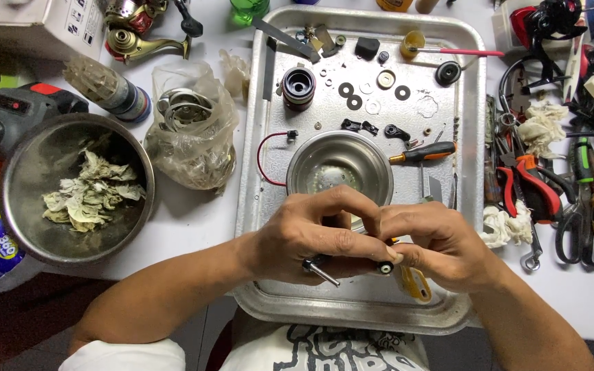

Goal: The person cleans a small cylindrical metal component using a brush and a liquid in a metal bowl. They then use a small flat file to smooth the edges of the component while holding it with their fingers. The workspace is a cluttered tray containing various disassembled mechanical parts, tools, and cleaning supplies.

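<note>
— Both hands meet over the near edge of the metal tray (262, 137): left hand (311, 237) grips a small dark part with a steel shaft (321, 272), right hand (434, 244) pinches its black end piece (386, 267).

— Handling advice?

— Judging from the grip, keep it above the tray so dropped bits stay put.

— Counts?

— Two steel bowls: a small one (339, 161) on the tray, a large one (77, 189) far left holding rags. Three black washers (346, 89) lie beyond.

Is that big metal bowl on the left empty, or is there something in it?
Not empty. The large metal bowl stands upright and holds a heap of crumpled, dirty paper wipes on its bottom.
</note>
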